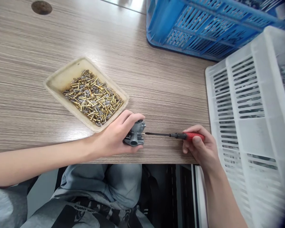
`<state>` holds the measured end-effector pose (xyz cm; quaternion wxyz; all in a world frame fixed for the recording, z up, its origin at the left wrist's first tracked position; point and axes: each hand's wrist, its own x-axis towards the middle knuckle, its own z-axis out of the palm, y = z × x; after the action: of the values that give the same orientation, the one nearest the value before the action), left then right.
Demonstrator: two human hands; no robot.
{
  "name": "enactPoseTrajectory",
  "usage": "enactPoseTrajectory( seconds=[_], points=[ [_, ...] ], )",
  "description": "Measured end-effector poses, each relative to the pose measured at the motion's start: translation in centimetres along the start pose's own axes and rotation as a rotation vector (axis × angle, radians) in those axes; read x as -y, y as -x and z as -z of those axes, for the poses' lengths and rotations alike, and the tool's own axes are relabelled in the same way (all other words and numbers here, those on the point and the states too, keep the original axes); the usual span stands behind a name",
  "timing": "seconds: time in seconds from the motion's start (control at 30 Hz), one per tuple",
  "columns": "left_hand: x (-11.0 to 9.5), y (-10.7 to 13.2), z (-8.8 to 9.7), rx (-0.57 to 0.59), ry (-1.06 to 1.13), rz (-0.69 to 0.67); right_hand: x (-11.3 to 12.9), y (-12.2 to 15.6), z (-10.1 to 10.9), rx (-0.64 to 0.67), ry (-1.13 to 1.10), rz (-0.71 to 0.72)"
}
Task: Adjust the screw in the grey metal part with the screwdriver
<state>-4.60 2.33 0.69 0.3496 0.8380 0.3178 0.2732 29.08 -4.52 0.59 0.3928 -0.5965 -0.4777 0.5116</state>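
Note:
My left hand point(117, 134) is closed around a small grey metal casting point(135, 136) that rests on the wooden table near its front edge. My right hand point(200, 147) grips the red handle of a thin screwdriver point(175, 135). The dark shaft lies level and its tip meets the right side of the casting, where a small brass part shows. A cream tray point(61, 79) of brass screws and springs point(93, 96) sits just behind my left hand.
A white slotted crate point(251, 126) holding metal parts stands at the right, overhanging the table edge. A blue slotted crate point(204, 28) sits at the back right. The wooden table point(25, 47) has a round cable hole point(41, 7) at the far left.

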Motion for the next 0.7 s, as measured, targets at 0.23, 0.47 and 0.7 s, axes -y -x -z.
enactPoseTrajectory(
  seconds=[0.23,0.47,0.7],
  points=[
    [-0.01,-0.03,-0.19,-0.021,0.011,-0.011,0.05,0.05,-0.16,-0.009,-0.019,0.010],
    [0.06,0.05,-0.29,-0.022,0.028,-0.011,-0.20,0.06,-0.13,-0.026,-0.013,0.014],
    [0.07,0.05,-0.22,-0.022,0.024,-0.015,0.03,-0.01,-0.21,-0.020,-0.017,-0.001]
  ],
)
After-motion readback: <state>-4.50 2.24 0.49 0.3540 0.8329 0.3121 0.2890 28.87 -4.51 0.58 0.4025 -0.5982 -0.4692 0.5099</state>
